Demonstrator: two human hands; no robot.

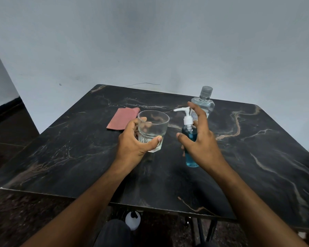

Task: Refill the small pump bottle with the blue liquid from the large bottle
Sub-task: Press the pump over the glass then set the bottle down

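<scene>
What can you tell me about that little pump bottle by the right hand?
The small pump bottle looks like clear plastic holding blue liquid, with a white pump head whose nozzle points left. It stands upright on the dark marble-look table. The right hand is spread open around it; whether it touches is unclear.

Both forearms are bare, no sleeves showing, the left hand and right hand without rings. Below the table's near edge, a knee wears dark ribbed fabric.
</scene>
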